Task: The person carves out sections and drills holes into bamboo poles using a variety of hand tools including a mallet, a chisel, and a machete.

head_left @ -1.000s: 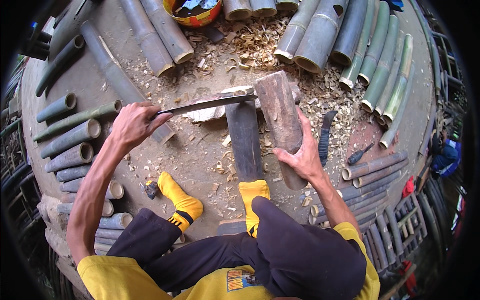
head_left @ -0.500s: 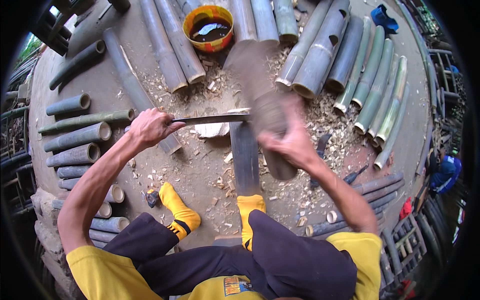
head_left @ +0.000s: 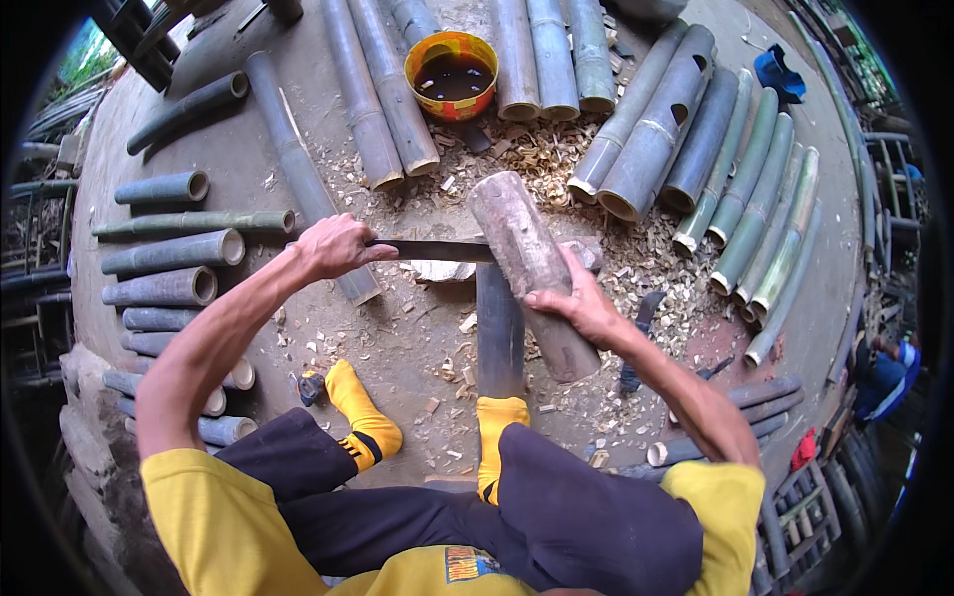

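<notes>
My left hand (head_left: 341, 246) is closed around the handle end of a machete (head_left: 432, 250), its dark blade pointing right. The blade lies across the far end of a dark bamboo tube (head_left: 500, 338). In my right hand (head_left: 584, 306) I grip a thick wooden club (head_left: 525, 243), tilted with its far end to the left. The club overlaps the blade's tip, hiding it; whether they touch I cannot tell. The tube's near end meets my foot in a yellow sock (head_left: 502, 422). A pale wooden block (head_left: 442, 270) shows behind the blade.
Cut bamboo tubes (head_left: 174, 253) lie at the left, with thicker ones (head_left: 656, 129) fanned out at the far side and right. A yellow-red bucket of dark liquid (head_left: 451, 77) stands at the back. Wood chips (head_left: 556, 159) litter the ground. A dark-bladed tool (head_left: 648, 313) lies right of the club.
The club, blurred by motion before, now shows sharply, its far end nearer to me. The whole view has shifted slightly. My left hand still holds the machete across the tube.
</notes>
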Demonstrator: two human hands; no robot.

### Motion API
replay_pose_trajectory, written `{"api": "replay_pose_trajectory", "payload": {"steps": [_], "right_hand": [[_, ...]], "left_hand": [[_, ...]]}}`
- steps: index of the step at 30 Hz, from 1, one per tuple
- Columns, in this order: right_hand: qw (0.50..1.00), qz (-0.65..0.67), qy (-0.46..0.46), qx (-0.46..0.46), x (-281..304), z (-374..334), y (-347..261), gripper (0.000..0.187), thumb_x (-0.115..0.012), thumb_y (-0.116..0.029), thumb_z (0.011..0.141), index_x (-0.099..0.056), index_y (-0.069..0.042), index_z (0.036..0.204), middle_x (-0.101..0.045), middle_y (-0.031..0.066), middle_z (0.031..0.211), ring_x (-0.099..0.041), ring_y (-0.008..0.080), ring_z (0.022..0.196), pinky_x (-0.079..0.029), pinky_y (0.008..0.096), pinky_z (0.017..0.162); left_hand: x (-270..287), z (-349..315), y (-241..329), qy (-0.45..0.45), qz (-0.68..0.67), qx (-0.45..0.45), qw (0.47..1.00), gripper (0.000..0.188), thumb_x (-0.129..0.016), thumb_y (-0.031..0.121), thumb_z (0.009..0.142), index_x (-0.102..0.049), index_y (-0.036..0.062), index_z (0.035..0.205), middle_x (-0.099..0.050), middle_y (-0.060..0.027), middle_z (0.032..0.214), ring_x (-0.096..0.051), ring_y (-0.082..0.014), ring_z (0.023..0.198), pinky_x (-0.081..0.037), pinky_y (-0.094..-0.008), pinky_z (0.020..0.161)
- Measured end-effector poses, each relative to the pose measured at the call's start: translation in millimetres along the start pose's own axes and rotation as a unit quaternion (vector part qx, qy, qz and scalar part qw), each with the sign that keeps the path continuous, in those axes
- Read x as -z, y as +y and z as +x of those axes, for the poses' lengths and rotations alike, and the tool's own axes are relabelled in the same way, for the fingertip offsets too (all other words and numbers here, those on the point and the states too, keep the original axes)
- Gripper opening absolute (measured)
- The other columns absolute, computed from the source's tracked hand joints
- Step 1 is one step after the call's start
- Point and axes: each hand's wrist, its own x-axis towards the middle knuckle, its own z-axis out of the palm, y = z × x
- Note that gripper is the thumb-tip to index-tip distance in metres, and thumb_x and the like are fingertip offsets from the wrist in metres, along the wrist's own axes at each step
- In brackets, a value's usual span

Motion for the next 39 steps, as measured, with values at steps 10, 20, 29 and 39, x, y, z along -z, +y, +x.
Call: {"api": "replay_pose_trajectory", "payload": {"steps": [10, 20, 29, 39], "right_hand": [[0.999, -0.015, -0.028, 0.037, -4.5, -22.0, 4.0, 0.09, -0.073, -0.036, 0.071, -0.026, -0.001, 0.139, -0.047, 0.0212, 0.129, -0.048, 0.0271, 0.118, -0.036, 0.0367, 0.101], [0.941, 0.197, 0.13, 0.241, 4.1, -45.2, -64.7, 0.094, -0.081, -0.026, 0.066, -0.026, -0.003, 0.138, -0.047, 0.0154, 0.124, -0.049, 0.0262, 0.114, -0.04, 0.0391, 0.098], [0.996, 0.012, -0.008, 0.09, 2.1, -42.7, -10.9, 0.09, -0.075, -0.04, 0.067, -0.034, 0.004, 0.133, -0.05, 0.0207, 0.125, -0.05, 0.0271, 0.114, -0.037, 0.0377, 0.1], [0.986, -0.077, 0.148, 0.015, -30.8, -92.7, 62.8, 0.09, -0.076, -0.04, 0.06, -0.034, 0.005, 0.124, -0.053, 0.0241, 0.115, -0.054, 0.0335, 0.106, -0.041, 0.0417, 0.093]], "left_hand": [[-5.0, 3.4, 0.0, -0.011, -0.04, 0.005, 0.999, 0.056, -0.052, 0.058, 0.084, -0.067, 0.0044, 0.075, -0.054, -0.021, 0.057, -0.056, -0.0397, 0.058, -0.045, -0.0457, 0.056], [-0.1, -3.3, -6.1, -0.025, -0.053, 0.018, 0.998, 0.058, -0.053, 0.058, 0.084, -0.067, 0.0022, 0.078, -0.052, -0.0223, 0.057, -0.055, -0.037, 0.056, -0.043, -0.0438, 0.055], [-14.7, -2.0, -12.3, -0.013, -0.055, 0.015, 0.998, 0.059, -0.052, 0.06, 0.084, -0.069, 0.0035, 0.085, -0.052, -0.0226, 0.057, -0.053, -0.0381, 0.055, -0.043, -0.0435, 0.055], [-43.3, 10.2, -122.9, 0.178, -0.362, 0.363, 0.84, 0.101, -0.082, 0.033, 0.064, -0.023, -0.0048, 0.136, -0.055, -0.0289, 0.114, -0.057, -0.0374, 0.104, -0.05, -0.0472, 0.08]]}}
